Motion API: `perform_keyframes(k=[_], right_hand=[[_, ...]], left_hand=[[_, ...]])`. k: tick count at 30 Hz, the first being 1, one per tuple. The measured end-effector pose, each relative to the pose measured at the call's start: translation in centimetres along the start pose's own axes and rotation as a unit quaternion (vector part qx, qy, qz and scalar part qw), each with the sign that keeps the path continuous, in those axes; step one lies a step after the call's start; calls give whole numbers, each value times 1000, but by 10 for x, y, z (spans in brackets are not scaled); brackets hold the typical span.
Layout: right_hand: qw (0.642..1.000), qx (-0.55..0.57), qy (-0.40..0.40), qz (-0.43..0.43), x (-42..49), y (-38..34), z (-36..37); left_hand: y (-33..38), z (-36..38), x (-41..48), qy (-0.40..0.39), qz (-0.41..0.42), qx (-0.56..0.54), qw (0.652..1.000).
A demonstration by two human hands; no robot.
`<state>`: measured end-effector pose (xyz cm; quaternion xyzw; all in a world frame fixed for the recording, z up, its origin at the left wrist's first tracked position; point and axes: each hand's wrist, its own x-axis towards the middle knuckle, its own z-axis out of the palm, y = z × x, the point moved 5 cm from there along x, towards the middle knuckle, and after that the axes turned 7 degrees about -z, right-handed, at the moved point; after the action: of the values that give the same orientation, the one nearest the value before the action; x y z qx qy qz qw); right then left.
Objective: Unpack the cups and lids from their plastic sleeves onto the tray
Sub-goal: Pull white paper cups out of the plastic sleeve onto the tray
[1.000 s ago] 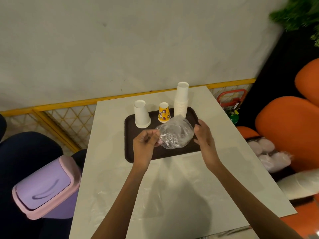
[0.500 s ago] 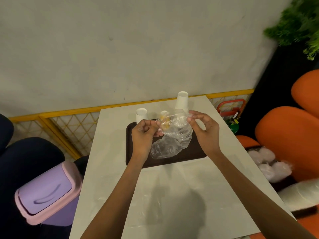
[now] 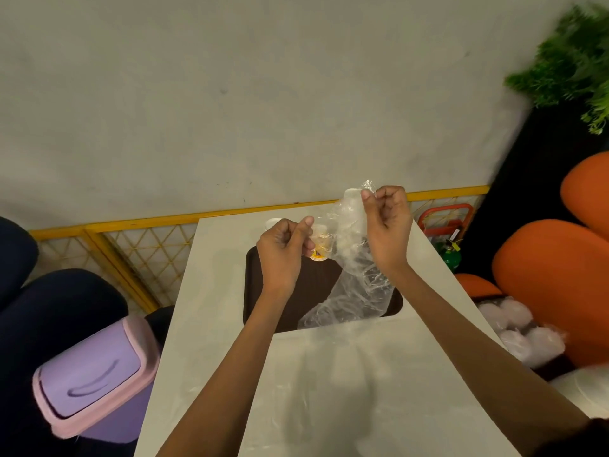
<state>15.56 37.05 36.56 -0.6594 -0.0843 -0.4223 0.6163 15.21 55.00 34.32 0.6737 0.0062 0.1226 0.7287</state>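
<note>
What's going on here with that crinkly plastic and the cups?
A person is holding a clear plastic sleeve up over a dark brown tray on a white table. The right hand pinches its top end, the left hand pinches its edge lower down, and the rest hangs down over the tray, looking empty. A small yellow cup and white cups stand on the tray behind it.

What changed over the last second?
The right hand, open a second ago, now pinches the crumpled clear plastic sleeve. Together with the left hand, it has lifted and stretched the sleeve, which now hangs down to the dark brown tray. The small yellow paper cup stayed on the tray.
</note>
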Motion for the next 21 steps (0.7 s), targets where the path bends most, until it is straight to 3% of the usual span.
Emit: perform_keyframes(k=[10,15,21], right_hand=[[996,-5,-78,50,5,23,1],[992,-10,-107,70,-7,29,4],[991,9,-120,52,-16,20,18]], left_hand=[[-3,-13,0,60,80,111,989],[-19,-14,2,6,47,143,989],[7,3,5,-18,80,256,963]])
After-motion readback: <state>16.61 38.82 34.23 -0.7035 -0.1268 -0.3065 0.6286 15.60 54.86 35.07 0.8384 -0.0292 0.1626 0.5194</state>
